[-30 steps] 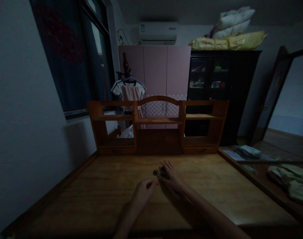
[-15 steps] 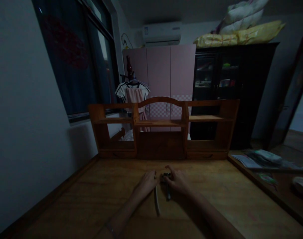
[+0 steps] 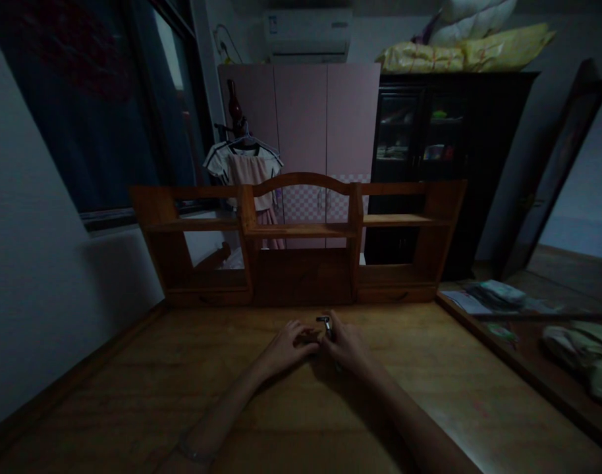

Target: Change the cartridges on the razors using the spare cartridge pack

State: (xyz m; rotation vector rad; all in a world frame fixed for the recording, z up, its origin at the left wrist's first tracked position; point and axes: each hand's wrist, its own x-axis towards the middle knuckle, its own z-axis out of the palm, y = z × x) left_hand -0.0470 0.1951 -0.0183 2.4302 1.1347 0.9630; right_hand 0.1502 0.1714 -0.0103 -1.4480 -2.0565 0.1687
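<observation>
In the head view my right hand (image 3: 349, 343) is closed round a small T-shaped tool (image 3: 324, 320), which looks like a razor. Its dark, shiny head and metal neck stick up past my thumb and forefinger, while most of the handle is hidden in the hand. Just left of it, my left hand (image 3: 287, 345) has its thumb and fingers apart, with the tips close to the tool. I cannot tell if they touch it. No held thing shows in the left hand. Both hands are low over the wooden table (image 3: 261, 421).
A wooden shelf unit (image 3: 301, 230) stands along the table's far edge. On the right, beyond the raised table edge (image 3: 518, 368), lie papers and a packet (image 3: 501, 294) and a pale cloth item (image 3: 585, 355). A white wall (image 3: 44, 250) borders the left side.
The T-shaped tool has been raised and turned so its head points up and away. The pale curved stick by my left hand is out of sight, and that hand's fingers have spread. The view has shifted.
</observation>
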